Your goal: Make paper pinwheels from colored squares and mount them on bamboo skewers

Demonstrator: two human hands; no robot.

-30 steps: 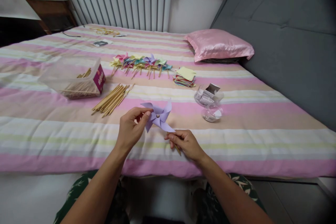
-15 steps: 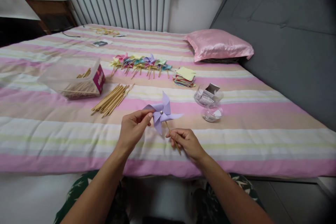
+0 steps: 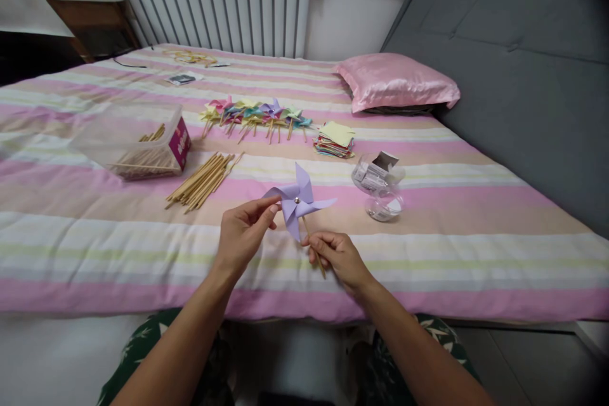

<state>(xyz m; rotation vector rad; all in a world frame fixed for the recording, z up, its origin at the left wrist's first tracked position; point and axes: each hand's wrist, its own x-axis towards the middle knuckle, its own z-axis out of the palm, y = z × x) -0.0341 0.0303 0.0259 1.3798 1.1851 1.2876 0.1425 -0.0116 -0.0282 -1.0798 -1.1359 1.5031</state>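
Note:
A lilac paper pinwheel [image 3: 297,201] with a silver pin at its centre stands on a thin wooden stick over the near part of the striped bed [image 3: 476,247]. My right hand [image 3: 335,257] is closed round the stick below the paper. My left hand [image 3: 242,231] pinches the tip of the pinwheel's left blade between thumb and fingers.
A bundle of wooden sticks [image 3: 203,180] lies left of centre, beside a clear plastic box [image 3: 136,139] holding more sticks. Further back lie a row of finished pinwheels [image 3: 254,115] and a stack of coloured paper squares [image 3: 335,139]. A small clear container [image 3: 380,187] sits right of the pinwheel. A pink pillow [image 3: 397,80] rests by the grey headboard.
The pinwheel has turned on its pin and risen slightly. My left fingers have shifted along the left blade, and my right hand has held the stick in nearly the same place.

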